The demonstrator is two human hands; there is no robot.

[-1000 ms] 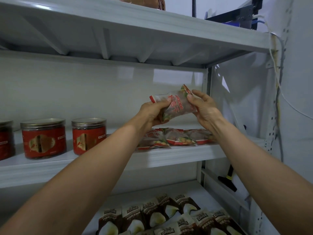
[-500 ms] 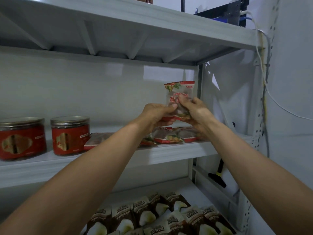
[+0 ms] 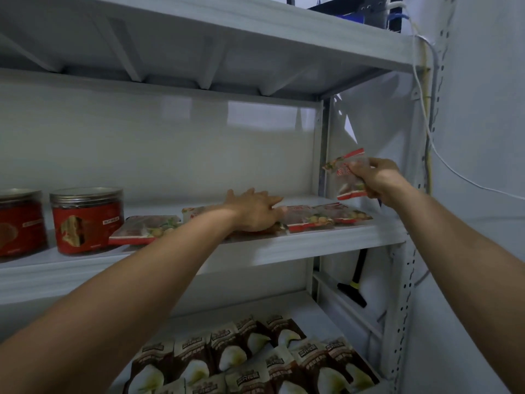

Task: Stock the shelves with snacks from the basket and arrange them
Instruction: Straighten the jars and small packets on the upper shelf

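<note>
My right hand (image 3: 376,179) holds a clear snack packet with red edges (image 3: 342,177) upright in the air, above the right end of the middle shelf (image 3: 284,250). My left hand (image 3: 252,210) lies palm down, fingers spread, on one of several similar red-edged snack packets (image 3: 309,218) lying flat in a row along that shelf. Another flat packet (image 3: 143,228) lies left of my forearm. The packet under my left palm is mostly hidden.
Two red jars with metal lids (image 3: 88,220) stand at the shelf's left. Several brown and white snack bags (image 3: 247,354) fill the lower shelf. A shelf board (image 3: 255,44) is overhead. A black-handled tool (image 3: 355,282) and white cables (image 3: 431,149) are at the right upright.
My left hand let go of the held packet and dropped onto the packets on the shelf. My right hand carried the packet to the right.
</note>
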